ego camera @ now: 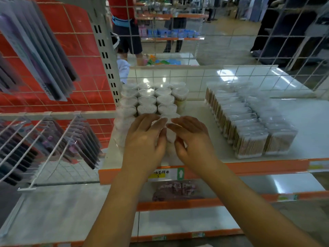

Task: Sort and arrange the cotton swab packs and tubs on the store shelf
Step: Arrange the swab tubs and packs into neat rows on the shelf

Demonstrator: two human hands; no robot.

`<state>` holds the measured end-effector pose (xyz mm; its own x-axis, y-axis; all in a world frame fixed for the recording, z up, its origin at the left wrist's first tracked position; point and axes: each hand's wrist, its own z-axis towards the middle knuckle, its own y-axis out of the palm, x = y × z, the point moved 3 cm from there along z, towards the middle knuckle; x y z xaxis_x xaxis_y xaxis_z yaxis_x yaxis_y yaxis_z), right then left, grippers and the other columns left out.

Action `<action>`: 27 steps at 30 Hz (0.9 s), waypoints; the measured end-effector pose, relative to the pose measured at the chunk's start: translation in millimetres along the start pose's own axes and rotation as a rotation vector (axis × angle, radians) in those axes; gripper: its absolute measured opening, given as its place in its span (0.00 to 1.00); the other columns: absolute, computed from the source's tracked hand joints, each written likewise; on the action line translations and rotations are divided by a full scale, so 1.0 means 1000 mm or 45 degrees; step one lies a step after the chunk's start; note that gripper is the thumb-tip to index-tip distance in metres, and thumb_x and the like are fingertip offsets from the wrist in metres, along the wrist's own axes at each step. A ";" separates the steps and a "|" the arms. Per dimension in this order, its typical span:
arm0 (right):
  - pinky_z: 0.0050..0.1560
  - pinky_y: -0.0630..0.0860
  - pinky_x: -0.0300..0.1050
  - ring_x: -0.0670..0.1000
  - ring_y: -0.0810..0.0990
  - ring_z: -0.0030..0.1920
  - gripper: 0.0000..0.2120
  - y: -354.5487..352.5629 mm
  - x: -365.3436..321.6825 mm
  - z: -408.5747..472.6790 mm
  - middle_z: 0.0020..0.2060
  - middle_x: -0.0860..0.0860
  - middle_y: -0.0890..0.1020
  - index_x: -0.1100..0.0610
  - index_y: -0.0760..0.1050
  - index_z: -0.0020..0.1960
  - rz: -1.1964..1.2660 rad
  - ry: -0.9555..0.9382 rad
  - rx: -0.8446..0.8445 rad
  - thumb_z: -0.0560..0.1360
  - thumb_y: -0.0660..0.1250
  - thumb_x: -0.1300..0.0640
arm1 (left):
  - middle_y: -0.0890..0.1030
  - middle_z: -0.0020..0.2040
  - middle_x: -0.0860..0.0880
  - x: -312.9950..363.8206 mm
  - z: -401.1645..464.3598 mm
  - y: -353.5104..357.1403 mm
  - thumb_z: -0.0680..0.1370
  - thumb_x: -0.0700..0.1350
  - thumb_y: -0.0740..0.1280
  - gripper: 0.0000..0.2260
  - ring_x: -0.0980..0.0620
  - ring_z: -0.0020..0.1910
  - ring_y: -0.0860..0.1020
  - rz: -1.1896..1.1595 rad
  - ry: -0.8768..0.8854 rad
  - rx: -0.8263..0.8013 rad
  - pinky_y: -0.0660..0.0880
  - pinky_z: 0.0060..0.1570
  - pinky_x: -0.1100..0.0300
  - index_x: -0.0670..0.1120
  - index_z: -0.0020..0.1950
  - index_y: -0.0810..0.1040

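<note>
Head view | left hand [145, 139] and right hand [191, 139] cupped around front tub [170, 133] | fingers spread

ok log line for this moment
left hand: on tubs | right hand: on front tub | packs: untouched, right | shelf: part bare

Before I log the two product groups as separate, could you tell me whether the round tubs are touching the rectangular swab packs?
Apart. The head view shows bare white shelf between the round tubs on the left and the rectangular swab packs on the right.
</note>
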<state>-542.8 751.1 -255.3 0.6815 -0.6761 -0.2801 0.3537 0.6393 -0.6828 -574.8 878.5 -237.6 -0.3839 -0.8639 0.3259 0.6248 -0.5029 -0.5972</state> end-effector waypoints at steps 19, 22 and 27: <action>0.54 0.73 0.62 0.63 0.79 0.53 0.17 -0.103 0.135 -0.052 0.48 0.56 0.83 0.60 0.82 0.47 -0.105 0.035 0.042 0.66 0.57 0.59 | 0.81 0.49 0.42 0.124 0.013 0.099 0.74 0.43 0.60 0.14 0.42 0.50 0.77 -0.095 -0.076 -0.082 0.74 0.49 0.54 0.39 0.50 0.82; 0.55 0.71 0.60 0.62 0.80 0.53 0.16 -0.113 0.154 -0.057 0.46 0.56 0.83 0.60 0.82 0.46 -0.078 0.041 0.076 0.67 0.57 0.59 | 0.81 0.49 0.43 0.136 0.009 0.115 0.73 0.44 0.60 0.14 0.47 0.51 0.74 -0.094 -0.117 -0.077 0.72 0.50 0.57 0.40 0.50 0.82; 0.55 0.72 0.53 0.60 0.80 0.52 0.14 -0.120 0.179 -0.069 0.45 0.55 0.84 0.59 0.83 0.44 -0.068 0.011 0.101 0.67 0.59 0.59 | 0.81 0.51 0.43 0.142 0.001 0.144 0.72 0.49 0.59 0.19 0.42 0.51 0.78 -0.087 -0.265 -0.217 0.70 0.54 0.56 0.42 0.55 0.81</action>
<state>-506.9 528.1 -269.9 0.6546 -0.7132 -0.2507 0.4394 0.6289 -0.6415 -538.1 683.2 -276.6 -0.2620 -0.8239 0.5025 0.4721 -0.5636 -0.6779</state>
